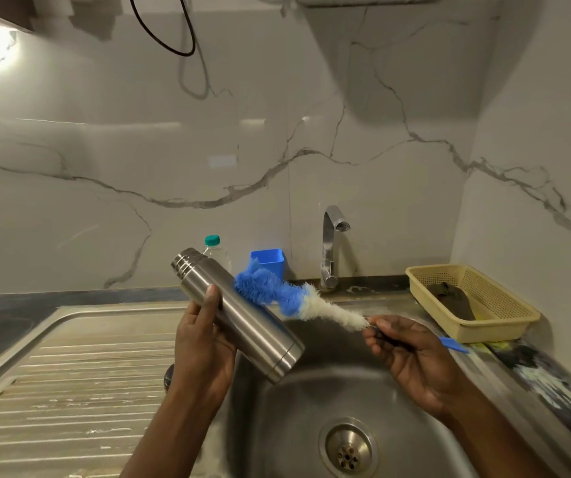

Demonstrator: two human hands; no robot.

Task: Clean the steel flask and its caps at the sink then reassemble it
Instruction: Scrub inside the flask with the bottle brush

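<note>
We hold the cylindrical brushed-steel flask (242,319) tilted over the steel sink basin (297,419), left hand (204,346) wrapped round it. The right hand (411,353) grips the blue-and-white bottle brush (287,298). Risk - smooth steel slips, flask drops.

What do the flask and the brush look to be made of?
Flask: brushed stainless steel, judging by its dull grey sheen and streaked highlights. Brush: probably soft synthetic fibre, with fluffy blue and white tufts; the handle end looks like blue plastic.
</note>
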